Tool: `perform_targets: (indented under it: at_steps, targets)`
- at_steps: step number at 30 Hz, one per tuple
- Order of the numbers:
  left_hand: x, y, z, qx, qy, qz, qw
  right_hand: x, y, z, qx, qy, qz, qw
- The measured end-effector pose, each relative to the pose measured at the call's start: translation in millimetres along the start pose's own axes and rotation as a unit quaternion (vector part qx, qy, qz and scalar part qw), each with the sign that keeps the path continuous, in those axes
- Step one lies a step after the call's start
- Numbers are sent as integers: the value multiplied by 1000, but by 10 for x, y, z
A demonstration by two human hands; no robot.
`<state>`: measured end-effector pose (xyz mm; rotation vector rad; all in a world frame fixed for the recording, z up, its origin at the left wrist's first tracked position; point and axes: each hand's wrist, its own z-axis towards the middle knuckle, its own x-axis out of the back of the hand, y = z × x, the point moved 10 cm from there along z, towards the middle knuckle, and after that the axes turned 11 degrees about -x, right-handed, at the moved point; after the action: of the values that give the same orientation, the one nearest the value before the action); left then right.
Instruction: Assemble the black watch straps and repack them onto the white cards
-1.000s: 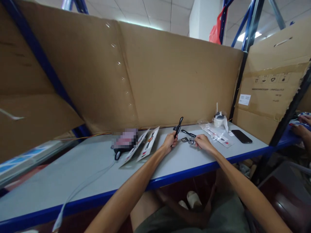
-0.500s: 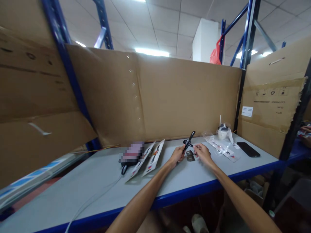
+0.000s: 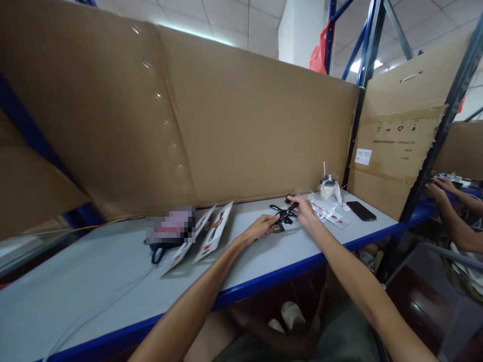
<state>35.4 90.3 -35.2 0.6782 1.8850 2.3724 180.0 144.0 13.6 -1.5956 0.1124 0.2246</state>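
Over the grey tabletop, my left hand [image 3: 264,225] is closed on a black tool [image 3: 286,214] with long slim arms that cross. Its exact kind is too small to make out. My right hand [image 3: 303,209] has its fingers curled at the right end of the same tool, gripping it from above. Just below the tool, a small dark flat piece [image 3: 278,228] lies on the table, partly hidden by my left fingers. Left of my hands are two white packaging cards [image 3: 219,226] with dark items on them.
A pixelated pinkish case [image 3: 173,226] with a cable lies at left. To the right are a clear plastic package [image 3: 332,213], a lidded cup with a straw [image 3: 329,187] and a black phone [image 3: 361,210]. Cardboard walls [image 3: 264,125] enclose the table. Another person's hands [image 3: 439,186] show far right.
The view has swung right and down. The black tool has gone from upright to lying flatter with its arms spread, and my right hand has moved up and over onto it.
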Motion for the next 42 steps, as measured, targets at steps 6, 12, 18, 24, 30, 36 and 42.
perform_targets:
  at_steps: [6,12,18,24,30,36,42]
  targets:
    - [136,4,-23,10,80,-95,992,631,-395,117,42,55,-140,988]
    - [490,-151,-74,57,216,-34,974,933,-148,30,49,111,-387,914]
    - [844,-224,-139,91,273,140,947,677,-174,128,94,117,-522,840]
    - [880,-71,-157,83,251,348,899,409,-101,130,93,102,-599,789]
    - [883,-119,-174,86,266,296,914,168,34,152,89,76,-629,769]
    - [848,-201,-152,86,289,143,943,-11,147,111,102,46,-611,784]
    - [605,-152,-117,49,253,-44,965,47,43,-50,102,62,-595,795]
